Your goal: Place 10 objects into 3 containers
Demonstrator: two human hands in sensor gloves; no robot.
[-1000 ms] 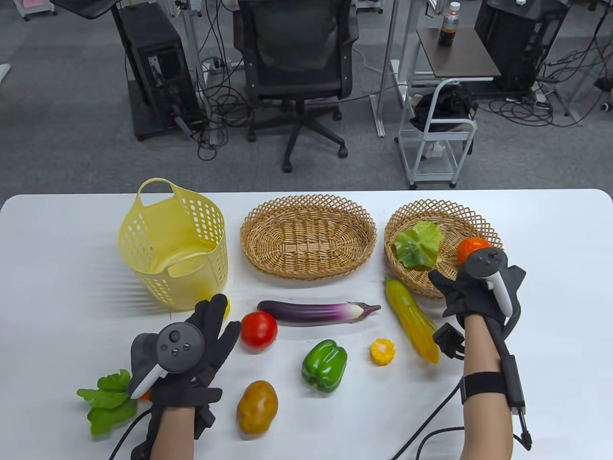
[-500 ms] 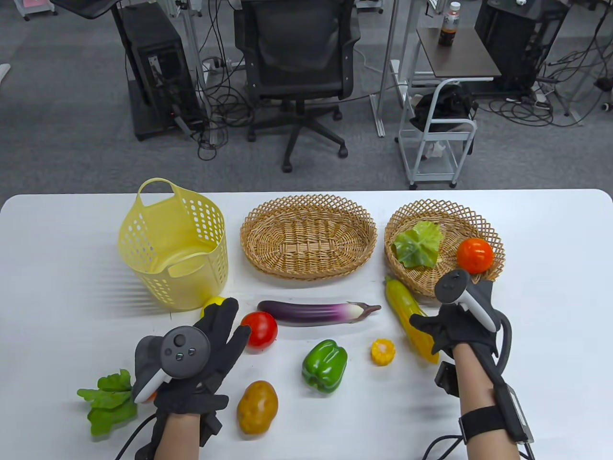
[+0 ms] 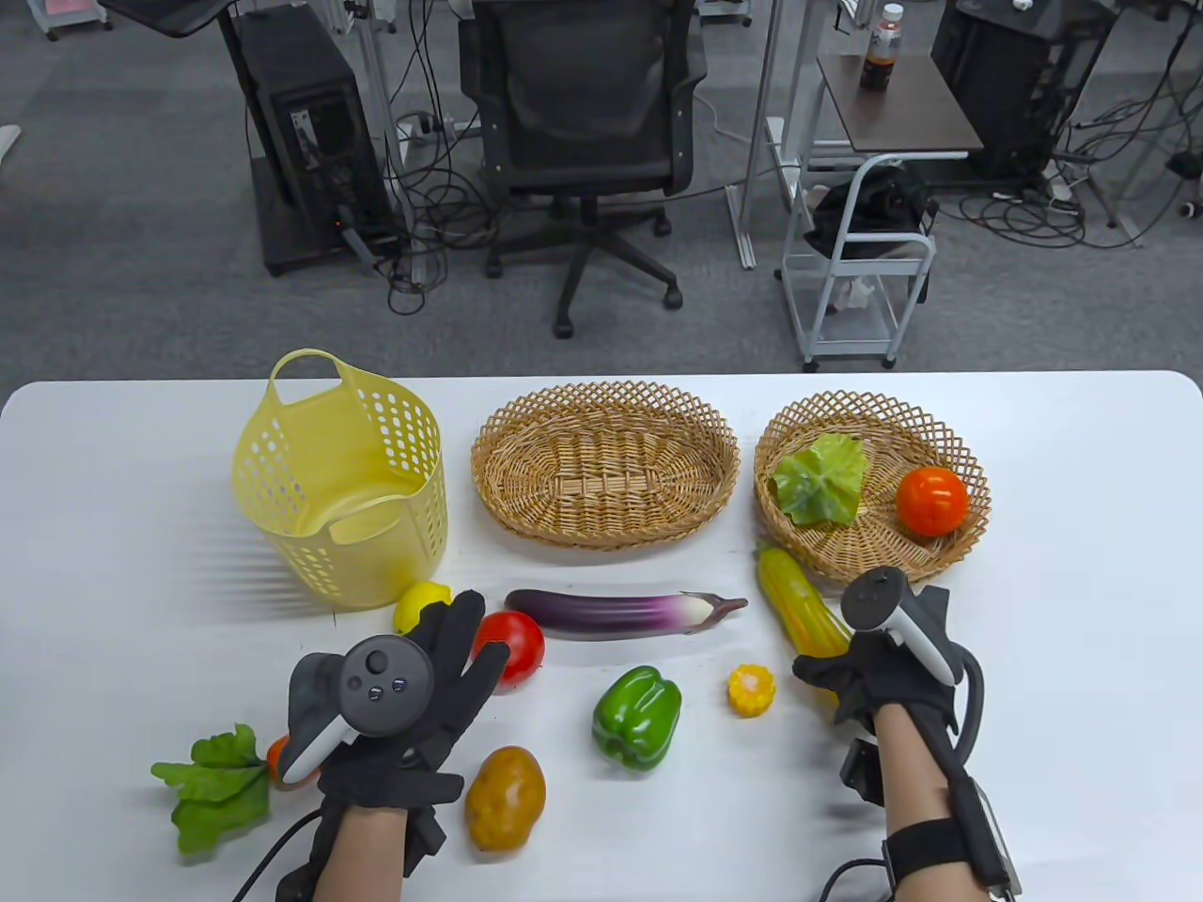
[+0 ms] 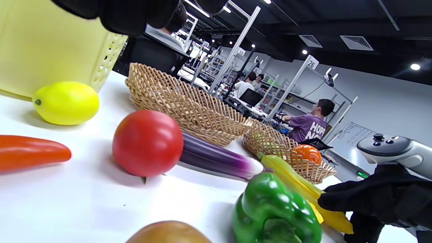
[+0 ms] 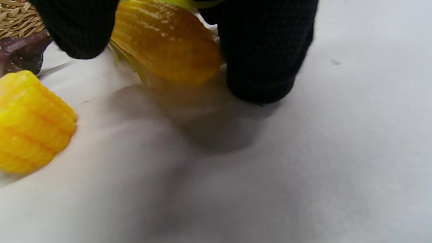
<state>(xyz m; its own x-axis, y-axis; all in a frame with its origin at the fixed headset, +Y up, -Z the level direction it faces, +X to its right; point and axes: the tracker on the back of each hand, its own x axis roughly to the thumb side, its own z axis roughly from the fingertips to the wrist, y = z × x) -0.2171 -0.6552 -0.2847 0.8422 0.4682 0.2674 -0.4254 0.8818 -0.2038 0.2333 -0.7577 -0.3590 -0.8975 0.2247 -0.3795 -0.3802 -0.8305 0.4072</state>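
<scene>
My right hand [image 3: 835, 669] is down over the lower end of the corn cob [image 3: 797, 598], which lies on the table below the round wicker basket [image 3: 968, 470]. In the right wrist view my fingers [image 5: 266, 57] clasp the cob [image 5: 165, 37] from both sides. My left hand [image 3: 458, 639] is open with fingers spread, just left of the red tomato [image 3: 515, 643] and empty. The round basket holds a lettuce leaf [image 3: 820, 479] and an orange tomato [image 3: 931, 501]. The oval wicker basket [image 3: 606, 404] and the yellow plastic basket [image 3: 395, 442] hold nothing I can see.
On the table lie a lemon [image 3: 418, 604], eggplant [image 3: 625, 611], green pepper [image 3: 637, 716], short corn piece [image 3: 751, 689], potato [image 3: 505, 797] and a carrot with greens [image 3: 211, 785]. The left wrist view shows the tomato [image 4: 147, 141] and lemon [image 4: 65, 102] close ahead.
My right hand let go of the orange tomato in the round basket and came down and back onto the corn cob's lower end. My left hand drifted right, uncovering the lemon.
</scene>
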